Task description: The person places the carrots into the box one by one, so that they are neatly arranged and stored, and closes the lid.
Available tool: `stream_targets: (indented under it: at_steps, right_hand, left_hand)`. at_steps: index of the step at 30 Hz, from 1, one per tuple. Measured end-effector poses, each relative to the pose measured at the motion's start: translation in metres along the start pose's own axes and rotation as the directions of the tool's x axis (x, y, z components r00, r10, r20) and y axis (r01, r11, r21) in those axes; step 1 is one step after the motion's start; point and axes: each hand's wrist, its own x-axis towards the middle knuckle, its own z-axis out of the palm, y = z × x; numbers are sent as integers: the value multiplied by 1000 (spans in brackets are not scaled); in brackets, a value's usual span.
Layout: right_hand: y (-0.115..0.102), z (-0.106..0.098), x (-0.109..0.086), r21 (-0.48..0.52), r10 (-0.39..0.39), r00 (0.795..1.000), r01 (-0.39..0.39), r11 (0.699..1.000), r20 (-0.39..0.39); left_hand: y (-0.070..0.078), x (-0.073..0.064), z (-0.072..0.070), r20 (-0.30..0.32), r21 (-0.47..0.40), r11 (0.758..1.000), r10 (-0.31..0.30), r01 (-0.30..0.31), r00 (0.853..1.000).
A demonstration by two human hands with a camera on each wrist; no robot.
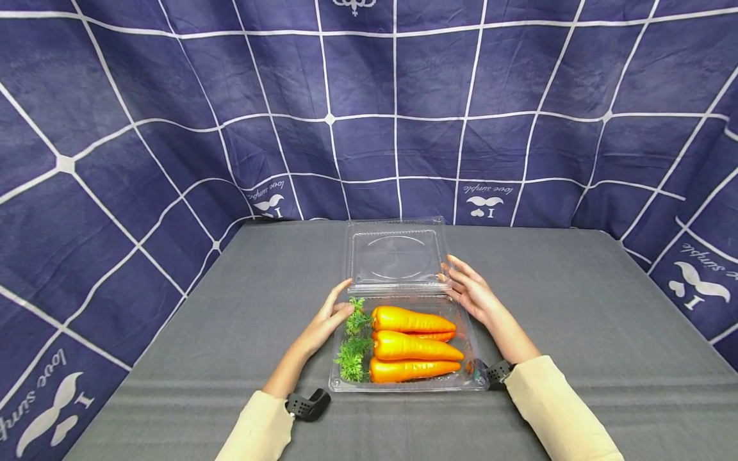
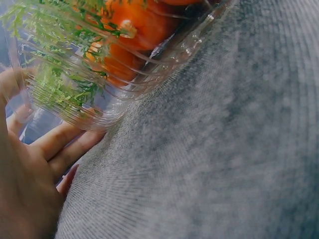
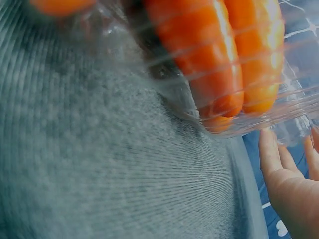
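A clear plastic clamshell box (image 1: pixel 406 386) sits with its lid (image 1: pixel 395 256) folded back, away from the person. Several orange carrots (image 1: pixel 418 346) lie side by side in the base, narrow ends to the right. Their feathery green tops (image 1: pixel 353 358) bunch along the left wall. At the left back corner my left hand (image 1: pixel 324 323) has its fingers outstretched, index fingertip by the lid's hinge edge and thumb over the greens. My right hand (image 1: pixel 474 294) is at the hinge's right end, fingers extended against the lid's near right corner. The right wrist view shows those fingers (image 3: pixel 269 152) just beyond the box wall.
The box rests on a grey cloth-covered table (image 1: pixel 277 269). Behind and at both sides hangs a blue curtain (image 1: pixel 369 147) with white grid lines. A dark band (image 1: pixel 309 404) is on the left wrist, and another (image 1: pixel 498 371) on the right, close to the box's front right corner.
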Motion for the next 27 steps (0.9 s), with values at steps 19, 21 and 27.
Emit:
stream_targets:
  at_steps: [19, 21, 27]
  right_hand:
    - [0, -3, -5, -13, -168, 985, 168, 986, 42]
    - [-1, -4, -6, -20, -184, 982, 185, 982, 38]
    - [-4, -3, -8, -24, -218, 976, 218, 976, 20]
  left_hand:
    - [-30, 10, 0, -76, -64, 997, -58, 53, 995]
    - [-30, 10, 0, -68, -56, 997, -64, 60, 996]
    - [-30, 10, -1, -46, -26, 997, -73, 72, 996]
